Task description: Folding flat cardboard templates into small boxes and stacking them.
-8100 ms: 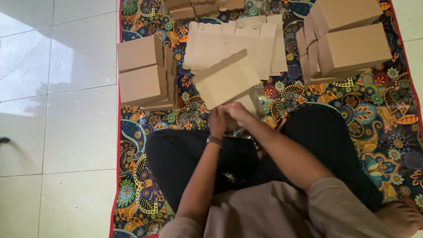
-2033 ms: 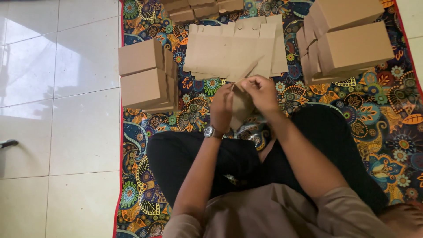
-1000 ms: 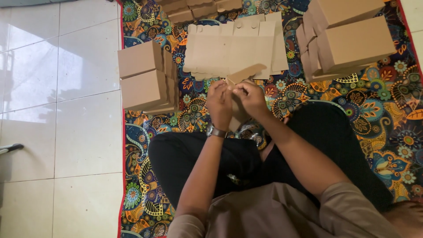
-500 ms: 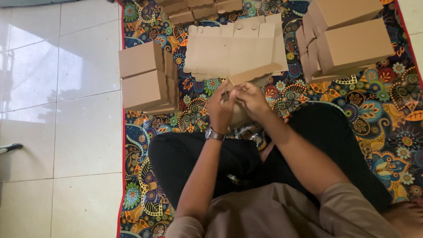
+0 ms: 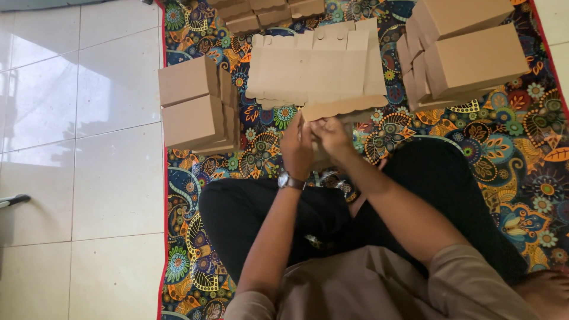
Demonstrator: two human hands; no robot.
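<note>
I sit cross-legged on a patterned mat [image 5: 521, 178]. Both hands grip a brown cardboard box blank [image 5: 344, 108] held up over my knees, its scalloped flap edge pointing away from me. My left hand [image 5: 296, 148], with a wristwatch on the wrist, clasps the blank's near left side. My right hand [image 5: 333, 137] pinches it just to the right, fingers touching the left hand. Most of the blank's lower part is hidden behind my hands.
A pile of flat cardboard blanks [image 5: 314, 65] lies just beyond my hands. Folded brown boxes are stacked at the left [image 5: 192, 106] and at the upper right [image 5: 474, 53], with more at the top edge [image 5: 267, 9]. White floor tiles [image 5: 77, 148] lie left of the mat.
Eight seconds ago the blank was held as a wide tilted flat sheet; since then my hands have drawn together on it and lifted it, and its scalloped flap now sticks out to the right.
</note>
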